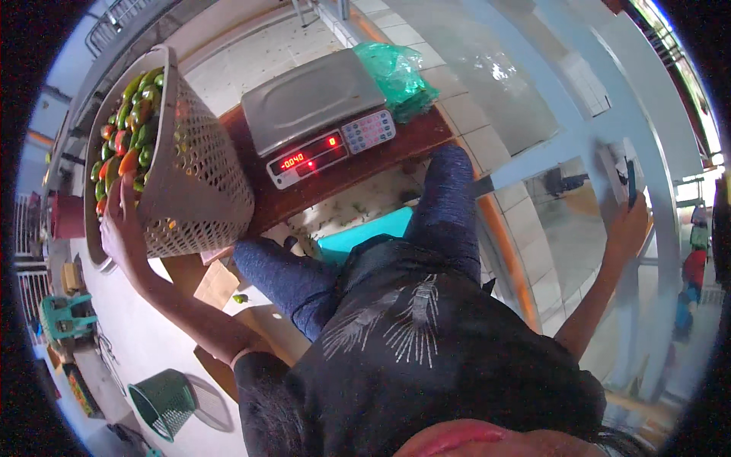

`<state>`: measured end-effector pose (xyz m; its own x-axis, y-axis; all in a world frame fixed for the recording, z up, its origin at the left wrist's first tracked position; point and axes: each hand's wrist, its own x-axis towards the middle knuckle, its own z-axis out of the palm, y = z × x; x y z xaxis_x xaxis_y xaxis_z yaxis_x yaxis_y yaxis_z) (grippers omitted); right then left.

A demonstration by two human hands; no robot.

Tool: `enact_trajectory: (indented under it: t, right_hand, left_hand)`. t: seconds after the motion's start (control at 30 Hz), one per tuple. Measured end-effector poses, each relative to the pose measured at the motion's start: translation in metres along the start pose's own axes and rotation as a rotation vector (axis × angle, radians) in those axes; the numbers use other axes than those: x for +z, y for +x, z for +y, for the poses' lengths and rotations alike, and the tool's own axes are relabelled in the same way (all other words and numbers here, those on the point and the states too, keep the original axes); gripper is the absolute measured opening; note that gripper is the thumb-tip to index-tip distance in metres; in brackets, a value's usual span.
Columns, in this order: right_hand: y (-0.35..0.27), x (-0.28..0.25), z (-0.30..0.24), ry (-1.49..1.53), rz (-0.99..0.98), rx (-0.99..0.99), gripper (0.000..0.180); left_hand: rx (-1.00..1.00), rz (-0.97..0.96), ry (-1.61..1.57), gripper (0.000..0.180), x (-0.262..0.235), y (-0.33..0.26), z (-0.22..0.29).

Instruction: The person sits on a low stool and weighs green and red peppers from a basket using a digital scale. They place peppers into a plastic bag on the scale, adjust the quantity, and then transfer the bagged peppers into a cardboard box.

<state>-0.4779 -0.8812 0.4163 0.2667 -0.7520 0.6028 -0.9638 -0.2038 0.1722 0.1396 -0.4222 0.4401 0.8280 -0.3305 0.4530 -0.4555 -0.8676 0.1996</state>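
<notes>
A large beige plastic basket (202, 186) stands tilted at the left, filled with green, red and orange peppers (129, 129). My left hand (120, 227) grips its near rim, fingers curled over the edge beside the peppers. Far out to the right, my right hand (628, 227) is raised and holds a slim dark object (630, 181), seemingly a phone, in front of the pale blue metal frame (601, 122). My legs in dark blue trousers reach toward the wooden bench (381, 148).
A digital weighing scale (312, 99) with a lit red display (303, 161) sits on the bench, green plastic bags (396, 72) behind it. On the floor lie a cardboard piece (217, 286), one loose pepper (240, 298), a small green basket (164, 400) and a green stool (65, 316).
</notes>
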Motion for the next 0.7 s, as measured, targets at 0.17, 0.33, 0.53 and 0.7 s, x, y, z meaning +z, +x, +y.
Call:
enact_trajectory:
  t: [0.17, 0.33, 0.53, 0.7]
  right_hand:
    - [0.013, 0.044, 0.032, -0.009, 0.043, -0.093, 0.04]
    - [0.01, 0.043, 0.035, -0.105, -0.019, -0.037, 0.04]
    - [0.008, 0.038, 0.023, -0.193, 0.115, -0.086, 0.038]
    - [0.01, 0.017, 0.02, -0.26, 0.177, -0.083, 0.033]
  left_hand:
    - [0.059, 0.228, 0.016, 0.044, -0.01, -0.027, 0.03]
    - [0.24, 0.362, -0.156, 0.034, -0.005, -0.03, -0.004]
    - [-0.052, 0.446, -0.247, 0.034, -0.009, 0.0, -0.117]
    - [-0.159, -0.141, -0.446, 0.038, 0.022, 0.087, -0.259]
